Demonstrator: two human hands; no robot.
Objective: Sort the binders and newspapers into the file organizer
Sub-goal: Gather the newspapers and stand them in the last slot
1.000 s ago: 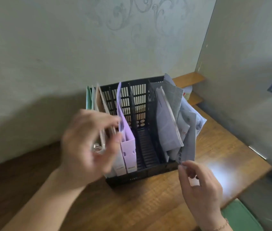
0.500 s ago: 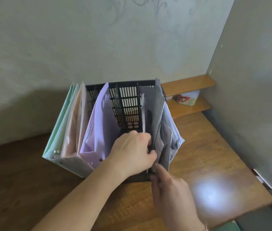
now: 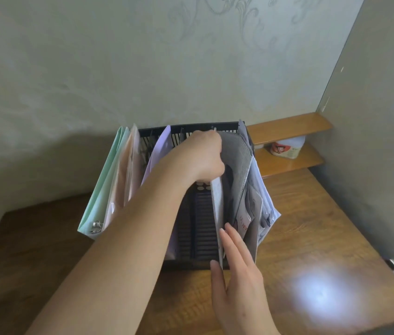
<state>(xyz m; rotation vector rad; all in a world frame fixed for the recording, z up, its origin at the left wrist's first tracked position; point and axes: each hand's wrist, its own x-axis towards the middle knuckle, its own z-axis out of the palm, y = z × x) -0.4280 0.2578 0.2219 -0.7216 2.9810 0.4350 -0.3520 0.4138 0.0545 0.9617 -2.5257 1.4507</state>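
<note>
Black plastic lattice forms the file organizer (image 3: 205, 238), a slotted, ribbed box set on the wooden tabletop (image 3: 312, 238) against the pale, scroll-patterned wall (image 3: 142, 68). Its compartments are divided by upright slatted walls. At the organizer's left side a mint-green ring binder (image 3: 101, 189) is seen leaning outward, its metal ring showing at the near lower corner; a peach binder (image 3: 128, 175) is pressed against it, and a lilac binder (image 3: 159, 151) is stood one compartment further in. The middle compartment is seen bare down to its ribbed floor. The right compartment is filled with grey and pale-blue newspapers (image 3: 244, 170), soft and creased, fanned out beyond the organizer's right edge.

The left hand (image 3: 203, 158) is reached over the middle of the organizer, its grip clenched on the top of a thin white sheet-like paper (image 3: 216, 201) that is held upright on edge against the left face of the newspapers. The right hand (image 3: 237, 264) is laid flat at the organizer's near right corner, fingers extended and released, the fingertips touching the lower edge of that paper and the papers beside it.

Behind the organizer to its right, a small white jar (image 3: 285, 147) with a red printed label is lodged between two wooden shelves (image 3: 287, 124). A bright patch of light is cast on the tabletop near the organizer's right.
</note>
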